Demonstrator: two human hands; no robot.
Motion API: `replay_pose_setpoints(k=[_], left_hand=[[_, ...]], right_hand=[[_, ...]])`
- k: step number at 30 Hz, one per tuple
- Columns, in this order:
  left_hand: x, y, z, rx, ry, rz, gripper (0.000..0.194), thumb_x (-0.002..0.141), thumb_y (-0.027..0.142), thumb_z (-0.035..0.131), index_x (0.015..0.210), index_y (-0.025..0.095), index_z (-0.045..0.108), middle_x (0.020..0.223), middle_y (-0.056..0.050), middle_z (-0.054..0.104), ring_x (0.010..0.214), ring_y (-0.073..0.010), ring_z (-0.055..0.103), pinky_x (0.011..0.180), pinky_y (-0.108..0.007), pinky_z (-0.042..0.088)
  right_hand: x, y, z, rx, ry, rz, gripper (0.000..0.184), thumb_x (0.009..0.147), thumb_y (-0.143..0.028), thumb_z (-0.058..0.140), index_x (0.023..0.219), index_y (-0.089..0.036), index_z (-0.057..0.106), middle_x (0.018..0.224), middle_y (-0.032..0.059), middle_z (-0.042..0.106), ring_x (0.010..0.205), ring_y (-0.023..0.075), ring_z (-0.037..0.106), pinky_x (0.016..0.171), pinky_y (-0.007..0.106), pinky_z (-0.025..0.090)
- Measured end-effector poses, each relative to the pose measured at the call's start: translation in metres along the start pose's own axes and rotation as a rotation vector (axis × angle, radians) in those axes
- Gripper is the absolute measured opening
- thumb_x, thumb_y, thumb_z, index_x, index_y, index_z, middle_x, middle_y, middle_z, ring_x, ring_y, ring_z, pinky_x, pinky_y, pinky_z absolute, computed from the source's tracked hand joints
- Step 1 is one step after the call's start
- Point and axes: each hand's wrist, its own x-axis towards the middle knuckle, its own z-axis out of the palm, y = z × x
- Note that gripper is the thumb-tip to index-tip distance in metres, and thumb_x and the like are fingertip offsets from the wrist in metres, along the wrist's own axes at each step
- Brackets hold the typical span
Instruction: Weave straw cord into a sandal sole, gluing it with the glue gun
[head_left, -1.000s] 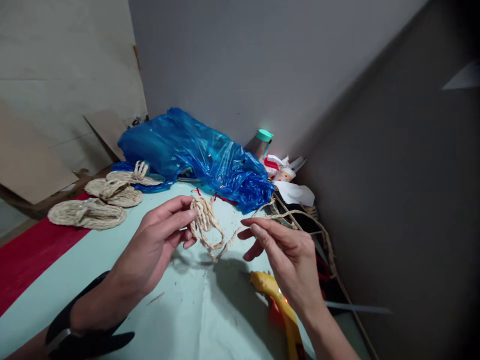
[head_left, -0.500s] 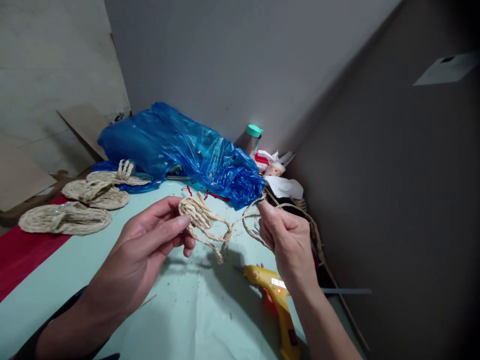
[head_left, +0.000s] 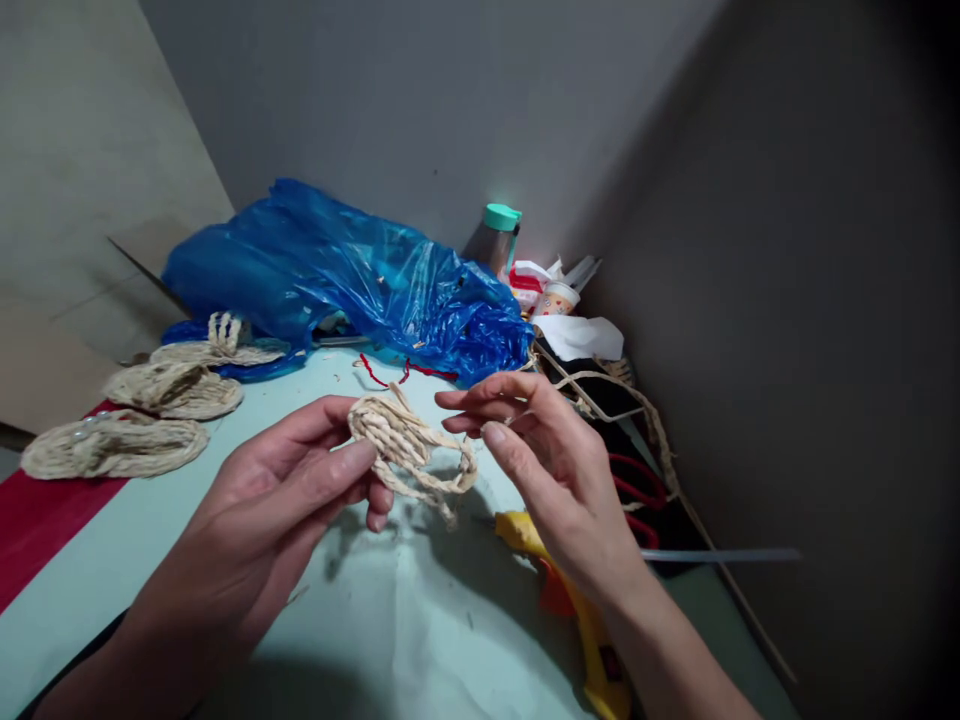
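My left hand (head_left: 277,500) pinches a small oval coil of braided straw cord (head_left: 390,437) between thumb and fingers. A loose loop of the same braid hangs from the coil's right side. To the right of it, my right hand (head_left: 555,465) hovers with fingers stretched and thumb apart, nothing visibly gripped. Below that hand lies a yellow glue gun (head_left: 523,533), partly hidden by my wrist, with a clear glue stick (head_left: 727,555) jutting out to the right.
Woven straw slippers (head_left: 112,447) lie at the left by a red cloth (head_left: 52,520). A big blue plastic bag (head_left: 337,260) sits at the back, with a bottle (head_left: 501,235) and paper cup (head_left: 556,298) behind. Red-handled scissors (head_left: 637,480) and straw cord (head_left: 660,430) are on the right.
My right hand has let go of the cord it was pulling taut and moved its fingers left, nearer the coil. The left hand still holds the coil. The view has shifted slightly.
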Motion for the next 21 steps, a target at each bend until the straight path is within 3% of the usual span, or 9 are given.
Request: replay_pose_setpoints(k=[6,14,19,21], left_hand=[[-0.001,-0.005,-0.001,0.074,-0.053,0.005,0.022,0.083,0.03,0.077,0.104,0.027,0.075,0.098,-0.003,0.073,0.07,-0.0141,0.065,0.06,-0.022,0.06],[-0.005,-0.006,0.011,0.215,0.032,-0.037,0.023,0.077,0.035,0.082,0.098,0.03,0.073,0.071,0.002,0.071,0.062,-0.0122,0.065,0.057,-0.017,0.057],[-0.005,-0.009,0.02,0.316,0.184,0.128,0.037,0.068,0.034,0.088,0.101,0.033,0.072,0.091,0.002,0.072,0.064,-0.0125,0.066,0.052,-0.017,0.057],[-0.003,-0.01,0.018,0.359,0.135,0.14,0.045,0.07,0.034,0.087,0.111,0.034,0.069,0.097,0.0,0.071,0.066,-0.0147,0.067,0.053,-0.02,0.06]], right_hand=[[-0.004,-0.014,0.009,-0.107,-0.06,0.025,0.019,0.091,-0.025,0.057,0.11,-0.02,0.058,0.11,0.0028,0.066,0.101,0.0185,0.063,0.09,0.035,0.049],[-0.005,-0.007,0.027,-0.068,0.027,0.099,0.024,0.081,-0.014,0.054,0.103,-0.021,0.051,0.096,0.0005,0.059,0.085,0.016,0.061,0.077,0.031,0.051],[-0.004,0.003,0.031,-0.034,0.121,0.089,0.031,0.078,-0.01,0.055,0.105,-0.022,0.047,0.09,-0.0013,0.057,0.081,0.0152,0.062,0.076,0.03,0.05],[-0.003,0.005,0.028,-0.083,0.178,0.081,0.03,0.078,-0.011,0.056,0.104,-0.022,0.046,0.091,-0.0009,0.057,0.083,0.0159,0.061,0.078,0.032,0.049]])
